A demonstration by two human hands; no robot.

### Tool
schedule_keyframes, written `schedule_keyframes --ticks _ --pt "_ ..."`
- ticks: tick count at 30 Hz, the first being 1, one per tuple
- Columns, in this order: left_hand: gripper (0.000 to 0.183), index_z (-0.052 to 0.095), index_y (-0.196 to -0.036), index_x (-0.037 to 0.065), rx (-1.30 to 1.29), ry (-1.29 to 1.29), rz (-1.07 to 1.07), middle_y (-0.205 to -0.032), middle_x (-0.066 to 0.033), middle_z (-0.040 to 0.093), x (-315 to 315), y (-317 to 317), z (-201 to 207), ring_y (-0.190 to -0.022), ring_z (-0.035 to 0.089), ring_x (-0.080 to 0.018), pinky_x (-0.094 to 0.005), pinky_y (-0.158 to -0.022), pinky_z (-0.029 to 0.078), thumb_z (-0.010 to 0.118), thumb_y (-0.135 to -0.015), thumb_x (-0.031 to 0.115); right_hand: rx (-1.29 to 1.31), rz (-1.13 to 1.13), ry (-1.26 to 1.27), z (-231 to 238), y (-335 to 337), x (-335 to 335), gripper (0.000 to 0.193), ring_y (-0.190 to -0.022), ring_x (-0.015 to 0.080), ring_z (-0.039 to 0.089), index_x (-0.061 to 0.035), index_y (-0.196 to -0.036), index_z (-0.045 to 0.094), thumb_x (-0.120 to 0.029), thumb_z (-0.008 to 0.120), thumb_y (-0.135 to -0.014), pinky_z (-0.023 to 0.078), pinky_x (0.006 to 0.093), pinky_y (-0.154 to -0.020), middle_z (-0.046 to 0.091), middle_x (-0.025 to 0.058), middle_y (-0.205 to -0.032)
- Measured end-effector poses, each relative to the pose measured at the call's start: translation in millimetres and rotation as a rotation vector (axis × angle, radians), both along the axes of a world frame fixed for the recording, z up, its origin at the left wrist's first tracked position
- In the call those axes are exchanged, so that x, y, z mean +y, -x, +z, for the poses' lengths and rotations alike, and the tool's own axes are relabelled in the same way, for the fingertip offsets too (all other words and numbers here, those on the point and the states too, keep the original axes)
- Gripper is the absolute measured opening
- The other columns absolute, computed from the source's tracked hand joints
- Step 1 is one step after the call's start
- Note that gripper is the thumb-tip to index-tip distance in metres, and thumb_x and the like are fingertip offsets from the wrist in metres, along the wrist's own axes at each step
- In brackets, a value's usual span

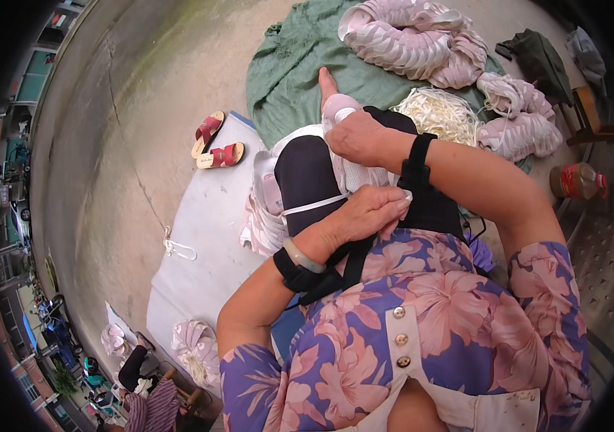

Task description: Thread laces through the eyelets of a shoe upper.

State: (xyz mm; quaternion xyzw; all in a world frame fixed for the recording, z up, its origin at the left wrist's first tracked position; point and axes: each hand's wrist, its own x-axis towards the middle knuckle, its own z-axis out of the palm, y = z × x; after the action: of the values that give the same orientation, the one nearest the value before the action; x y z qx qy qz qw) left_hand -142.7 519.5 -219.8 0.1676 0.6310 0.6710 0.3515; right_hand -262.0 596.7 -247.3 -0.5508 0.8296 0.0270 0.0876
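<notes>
A: How many of each thing do we count?

B: We count two red sandals (219, 155) at the far left, one bottle (573, 181) with a red cap at the right, and one heap of cream strips (433, 114) on the far side, beside one green cloth (285, 79). Of the pink-and-white stacks we see one large coil (418, 56) at the far side, one smaller bundle (512, 137) to its right, and two bunches (197, 349) at the near left. The single pieces within them overlap too closely for us to count.

A: And where does the handled piece lie relative to the grip?

B: We find one pink-and-white piece (341, 106) in the right grip (357, 138), which is closed on it; its rounded end stands out on the far side of the fingers, above the lap. Nearer to us, the left grip (372, 214) is pinched on a small white bit (407, 196), whose nature we cannot tell. One white strap (314, 205) crosses the left thigh toward that hand. Further pink-and-white pieces (265, 216) hang at the left of the thigh.
</notes>
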Motion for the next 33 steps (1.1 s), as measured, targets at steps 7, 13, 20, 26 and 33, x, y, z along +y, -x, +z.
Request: schedule_keyframes --ticks 7,13,20,26,33 --pt "0.034 0.052 -0.075 0.002 0.019 -0.077 0.018 -0.058 -0.0002 0.051 -3.4 -1.5 -2.1 -0.055 0.049 -0.0074 -0.0217 -0.054 0.039 0.042 -0.096 0.028 -0.091 -0.512 0.408 -20.7 -4.1 20.0 0.019 -0.070 0.0319 0.061 -0.0070 -0.090 0.060 -0.017 0.056 -0.075 0.048 0.0417 -0.062 0.061 0.0151 -0.070" --pt "0.035 0.053 -0.073 0.002 0.048 -0.069 0.004 -0.057 -0.0005 0.051 3.3 0.3 -2.4 -0.055 0.050 -0.0078 -0.0220 -0.054 0.040 0.042 -0.096 0.026 0.066 0.021 0.090 0.9 5.3 -2.7 0.009 -0.065 0.0258 0.062 -0.0089 -0.072 0.064 -0.015 0.057 -0.071 0.046 0.0389 -0.055 0.062 0.0082 -0.067" --pt "0.033 0.053 -0.072 0.002 0.105 -0.003 -0.002 -0.056 -0.0018 0.051 0.1 1.7 4.2 -0.055 0.049 -0.0087 -0.0227 -0.055 0.040 0.043 -0.094 0.024 0.232 0.350 -0.075 -11.1 16.0 -15.7 0.008 -0.067 0.0204 0.064 -0.0117 -0.063 0.065 -0.015 0.061 -0.069 0.047 0.0330 -0.052 0.064 0.0059 -0.066" --pt "0.033 0.052 -0.071 0.001 0.234 -0.077 0.069 -0.060 -0.0036 0.052 -1.1 3.7 6.3 -0.059 0.050 -0.0116 -0.0252 -0.055 0.039 0.044 -0.094 0.023 -0.303 -0.550 0.315 -19.9 29.4 9.4 0.015 -0.073 0.0352 0.060 -0.0056 -0.077 0.062 -0.016 0.052 -0.074 0.046 0.0450 -0.065 0.062 0.0174 -0.073" --pt "0.022 0.048 -0.067 0.002 0.602 -0.055 0.065 -0.056 -0.0089 0.044 7.3 6.4 15.6 -0.053 0.045 -0.0252 -0.0332 -0.055 0.036 0.048 -0.086 0.014 -0.098 -0.001 0.144 -4.6 26.1 1.9 0.013 -0.067 0.0295 0.061 -0.0079 -0.074 0.062 -0.019 0.054 -0.075 0.046 0.0405 -0.062 0.058 0.0148 -0.066"
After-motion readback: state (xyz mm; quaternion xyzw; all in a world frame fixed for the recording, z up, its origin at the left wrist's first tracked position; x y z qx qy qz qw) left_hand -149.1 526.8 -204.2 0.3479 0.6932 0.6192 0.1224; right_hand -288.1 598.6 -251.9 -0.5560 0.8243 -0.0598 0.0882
